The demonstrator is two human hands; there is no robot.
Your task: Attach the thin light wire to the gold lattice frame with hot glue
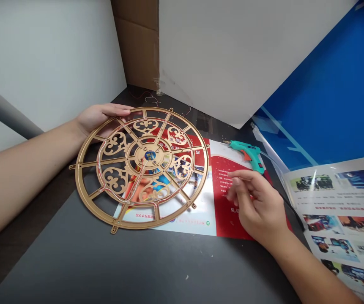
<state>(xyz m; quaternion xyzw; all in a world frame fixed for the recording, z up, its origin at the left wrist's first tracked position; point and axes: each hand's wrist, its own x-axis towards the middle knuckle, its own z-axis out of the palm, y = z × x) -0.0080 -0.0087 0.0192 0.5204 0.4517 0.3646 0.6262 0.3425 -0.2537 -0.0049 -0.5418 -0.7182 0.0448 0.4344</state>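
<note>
A round gold openwork wheel with scroll ornaments lies tilted over a red and white printed sheet on the dark table. My left hand grips the wheel's far left rim, thumb on top. My right hand hovers over the sheet to the right of the wheel, fingers loosely curled and apart, with nothing visible in them. A teal hot glue gun lies just beyond my right hand, its nozzle pointing left.
A white board and a cardboard panel stand at the back. A blue poster leans at the right, with printed photo sheets below it. Thin red wire lies behind the wheel.
</note>
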